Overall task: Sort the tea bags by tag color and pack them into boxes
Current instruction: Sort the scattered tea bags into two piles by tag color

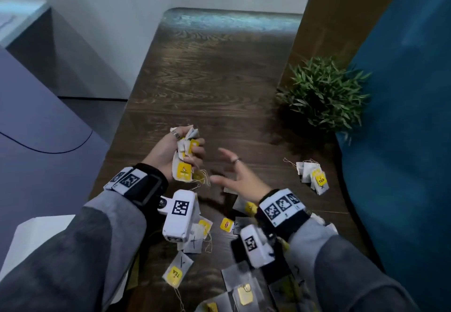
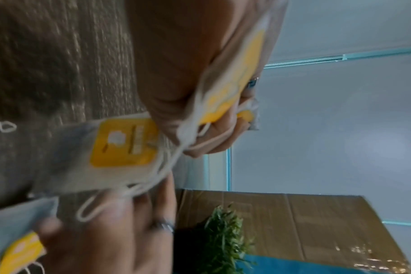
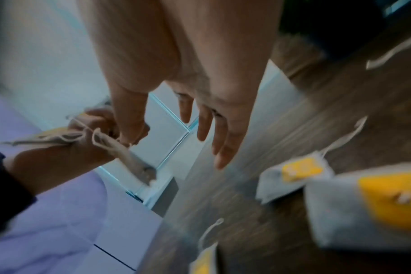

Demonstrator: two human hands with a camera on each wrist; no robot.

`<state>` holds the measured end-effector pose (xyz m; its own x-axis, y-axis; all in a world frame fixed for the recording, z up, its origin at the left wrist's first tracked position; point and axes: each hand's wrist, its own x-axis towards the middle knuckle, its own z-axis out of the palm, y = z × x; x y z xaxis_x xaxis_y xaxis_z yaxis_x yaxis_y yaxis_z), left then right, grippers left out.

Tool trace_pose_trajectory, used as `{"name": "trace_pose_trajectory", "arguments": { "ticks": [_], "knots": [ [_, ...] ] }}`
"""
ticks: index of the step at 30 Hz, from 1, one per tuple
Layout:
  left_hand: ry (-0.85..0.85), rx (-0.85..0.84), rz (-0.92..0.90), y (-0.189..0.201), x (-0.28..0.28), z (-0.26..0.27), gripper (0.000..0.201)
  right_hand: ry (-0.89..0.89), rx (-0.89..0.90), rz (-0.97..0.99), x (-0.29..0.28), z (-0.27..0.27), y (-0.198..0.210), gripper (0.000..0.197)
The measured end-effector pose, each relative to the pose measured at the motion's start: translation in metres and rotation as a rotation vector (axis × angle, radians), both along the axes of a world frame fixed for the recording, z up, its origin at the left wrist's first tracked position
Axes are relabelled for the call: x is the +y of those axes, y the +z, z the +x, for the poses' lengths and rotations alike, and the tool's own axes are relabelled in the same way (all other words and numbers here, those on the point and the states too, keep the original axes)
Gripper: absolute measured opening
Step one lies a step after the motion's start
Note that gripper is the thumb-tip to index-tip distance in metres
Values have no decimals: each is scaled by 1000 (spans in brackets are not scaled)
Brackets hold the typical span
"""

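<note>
My left hand (image 1: pixel 179 151) is raised above the dark wooden table (image 1: pixel 214 87) and grips a bunch of yellow-tagged tea bags (image 1: pixel 186 159), strings dangling below. In the left wrist view the bunch of tea bags (image 2: pixel 122 142) fills the palm of the left hand (image 2: pixel 200 115). My right hand (image 1: pixel 234 172) hovers just right of it, fingers spread and empty; in the right wrist view the right hand (image 3: pixel 176 118) holds nothing. Several more yellow-tagged tea bags (image 1: pixel 185 258) lie scattered near me under my wrists. A small pile of tea bags (image 1: pixel 312 176) sits at the right.
A green potted plant (image 1: pixel 324 91) stands at the table's right edge, in front of a cardboard box (image 1: pixel 336 18) and a blue cushion (image 1: pixel 402 140). A white sheet (image 1: pixel 41 233) lies at the lower left. The table's far half shows bare wood.
</note>
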<state>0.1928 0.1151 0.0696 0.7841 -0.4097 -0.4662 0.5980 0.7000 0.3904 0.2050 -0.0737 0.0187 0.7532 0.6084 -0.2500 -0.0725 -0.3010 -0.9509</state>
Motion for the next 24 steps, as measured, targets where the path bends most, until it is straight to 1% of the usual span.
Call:
{"name": "trace_pose_trajectory", "arguments": {
  "ticks": [1, 3, 5, 7, 9, 11, 13, 16, 17, 18, 20, 21, 22, 24],
  "knots": [
    [18, -11, -44, 2, -2, -1, 26, 43, 113, 55, 10, -4, 1, 61],
    [41, -14, -102, 5, -5, -2, 29, 107, 344, 180, 19, -10, 0, 44],
    [46, -13, -101, 5, -4, -5, 31, 127, 554, 320, 21, -17, 0, 27],
    [53, -3, -116, 7, -2, -9, 33, 96, 643, 391, 19, -24, 1, 19],
    [68, 4, -118, 6, 2, -14, 33, 24, 615, 414, 17, -27, 5, 21],
    [93, 12, -56, 3, 9, -18, 34, -100, 461, 375, 13, -29, 7, 26],
    [141, 58, 87, 0, 13, -21, 34, -208, 304, 332, 7, -30, 10, 31],
    [194, 154, 361, -5, 11, -25, 19, -307, 208, 352, 2, -30, 18, 30],
    [191, 143, 402, -4, 7, -27, 21, -311, 183, 350, 4, -30, 21, 28],
    [159, 96, 415, -4, 3, -28, 22, -302, 162, 335, 6, -29, 25, 26],
    [69, -34, 412, -4, -6, -31, 16, -263, 141, 300, 15, -28, 31, 23],
    [50, -80, 423, -5, -9, -31, 16, -251, 143, 293, 19, -27, 33, 23],
    [50, -95, 469, -6, -9, -30, 23, -252, 149, 293, 23, -26, 34, 24],
    [102, -68, 674, -8, -7, -25, 27, -293, 145, 267, 25, -22, 34, 29]
  ]
}}
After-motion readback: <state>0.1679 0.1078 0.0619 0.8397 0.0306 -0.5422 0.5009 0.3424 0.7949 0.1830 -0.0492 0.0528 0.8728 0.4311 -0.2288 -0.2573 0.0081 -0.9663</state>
